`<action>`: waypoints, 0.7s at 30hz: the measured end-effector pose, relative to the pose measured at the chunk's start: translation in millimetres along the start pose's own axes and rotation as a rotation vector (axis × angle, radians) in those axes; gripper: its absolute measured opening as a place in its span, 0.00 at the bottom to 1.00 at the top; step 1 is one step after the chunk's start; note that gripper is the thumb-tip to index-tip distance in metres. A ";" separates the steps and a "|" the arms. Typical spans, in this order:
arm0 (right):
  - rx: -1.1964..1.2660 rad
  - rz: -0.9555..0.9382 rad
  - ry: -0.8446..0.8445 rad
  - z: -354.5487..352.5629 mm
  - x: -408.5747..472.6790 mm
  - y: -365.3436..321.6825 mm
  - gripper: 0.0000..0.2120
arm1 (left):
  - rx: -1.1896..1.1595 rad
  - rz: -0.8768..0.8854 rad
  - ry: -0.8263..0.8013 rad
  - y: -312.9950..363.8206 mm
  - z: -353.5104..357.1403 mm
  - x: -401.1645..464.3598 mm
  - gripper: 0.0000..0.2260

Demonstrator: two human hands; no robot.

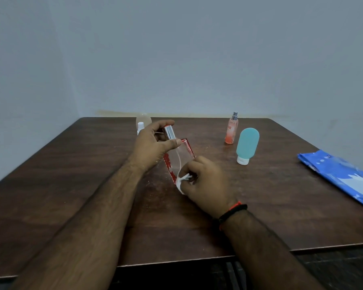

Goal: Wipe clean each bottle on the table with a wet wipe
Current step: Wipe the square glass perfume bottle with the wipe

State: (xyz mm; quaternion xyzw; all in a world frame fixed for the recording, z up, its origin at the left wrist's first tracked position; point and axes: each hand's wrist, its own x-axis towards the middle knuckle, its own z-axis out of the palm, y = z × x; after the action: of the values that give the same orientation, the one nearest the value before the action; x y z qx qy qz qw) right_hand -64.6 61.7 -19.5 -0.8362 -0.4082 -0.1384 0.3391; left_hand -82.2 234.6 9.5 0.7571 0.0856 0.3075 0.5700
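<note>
A flat clear perfume bottle (177, 156) with red edges and a silver cap is tilted above the middle of the brown table (71, 185). My left hand (153, 145) pinches it at the cap end between thumb and fingers. My right hand (205, 181) grips a crumpled white wet wipe (182, 181) and holds it against the bottle's lower end. A slim orange spray bottle (231, 129) and a teal squeeze tube (246, 145) on its white cap stand at the back right. A clear bottle (142, 122) with a white cap is partly hidden behind my left hand.
A blue wet wipe pack (340, 176) lies flat at the table's right edge. A grey wall runs behind the table and along its left side. The table's near edge is close below my forearms.
</note>
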 end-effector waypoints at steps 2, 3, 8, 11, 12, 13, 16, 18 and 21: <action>-0.005 -0.016 -0.014 1.7 0.3 -0.4 0.05 | -0.007 -0.009 0.003 -0.2 -0.6 -0.6 0.24; -0.010 0.005 0.017 2.1 1.0 1.0 0.05 | -0.010 -0.011 0.005 -0.2 -0.8 -0.7 0.24; 0.022 0.172 0.196 -2.2 6.5 11.0 0.08 | 0.041 0.031 -0.012 0.8 0.5 -2.2 0.25; 0.024 0.188 0.224 -2.7 7.4 12.4 0.10 | 0.010 0.057 -0.055 5.9 2.7 -4.6 0.21; 0.030 0.193 0.239 -3.0 7.8 12.6 0.10 | -0.033 0.050 -0.081 8.5 2.4 -5.0 0.19; 0.035 0.197 0.254 -3.2 8.3 13.0 0.10 | -0.083 0.038 -0.118 10.5 1.8 -5.5 0.18; 0.056 0.197 0.293 -3.8 9.3 14.0 0.09 | -0.122 0.047 -0.191 14.1 1.2 -8.4 0.17; 0.072 0.170 0.316 -4.5 8.2 13.1 0.09 | -0.107 0.078 -0.175 14.7 2.6 -10.5 0.17; 0.108 0.054 0.345 -5.6 5.2 8.5 0.09 | -0.097 0.087 -0.146 13.2 2.2 -10.1 0.17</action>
State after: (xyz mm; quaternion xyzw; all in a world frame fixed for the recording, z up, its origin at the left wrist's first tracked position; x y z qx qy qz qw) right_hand -54.5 57.2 -16.6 -0.7912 -0.3282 -0.2485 0.4523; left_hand -91.9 223.5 17.5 0.7522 -0.0041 0.2795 0.5968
